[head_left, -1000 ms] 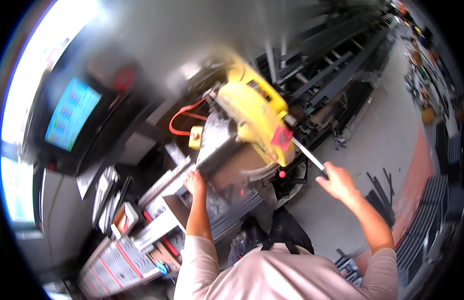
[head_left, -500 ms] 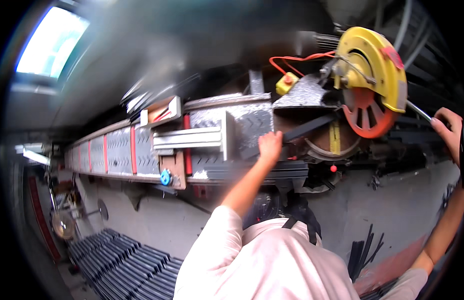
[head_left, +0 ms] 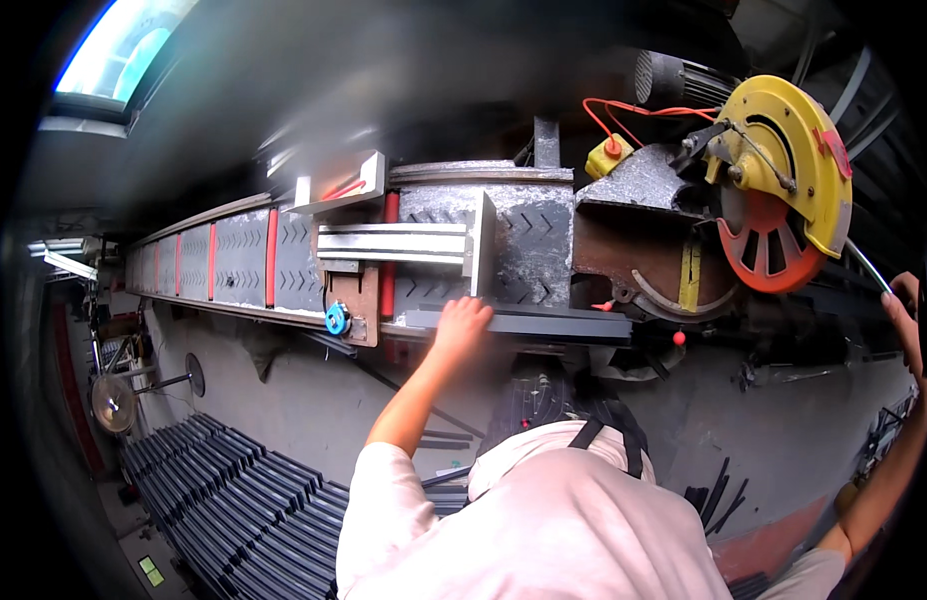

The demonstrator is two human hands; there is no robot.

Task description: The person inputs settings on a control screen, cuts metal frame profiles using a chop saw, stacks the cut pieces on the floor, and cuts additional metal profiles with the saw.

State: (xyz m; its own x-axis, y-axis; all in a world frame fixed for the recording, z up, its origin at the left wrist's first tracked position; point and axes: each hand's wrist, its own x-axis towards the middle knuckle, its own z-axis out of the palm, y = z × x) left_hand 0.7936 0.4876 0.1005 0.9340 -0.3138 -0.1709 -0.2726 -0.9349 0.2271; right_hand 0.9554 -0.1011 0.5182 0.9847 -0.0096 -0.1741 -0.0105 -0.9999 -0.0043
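Note:
My right hand [head_left: 905, 318], at the far right edge, is closed round the end of the metal handle [head_left: 869, 266] of a cut-off saw with a yellow guard [head_left: 779, 130] and an orange-red, slotted blade cover [head_left: 767, 250]. My left hand [head_left: 465, 322] is at the bench's front edge, fingers curled over a dark grey bar [head_left: 558, 326] that lies lengthwise with others like it. Just behind that hand stands the upright plate [head_left: 482, 245] of a silver stop [head_left: 393, 243]. How far the left fingers wrap under the bar is hidden.
A long roller bench [head_left: 243, 257] with red rollers runs left. On it sit a small open box [head_left: 341, 183] and a blue knob [head_left: 337, 318]. A yellow switch box [head_left: 609, 157] with orange cable is beside the saw. Stacked dark bars [head_left: 243, 500] lie lower left.
My left hand has moved left and nearer, away from the saw. The dark bar that ran from it to the blade no longer lies across the saw bed. My right hand stays on the handle.

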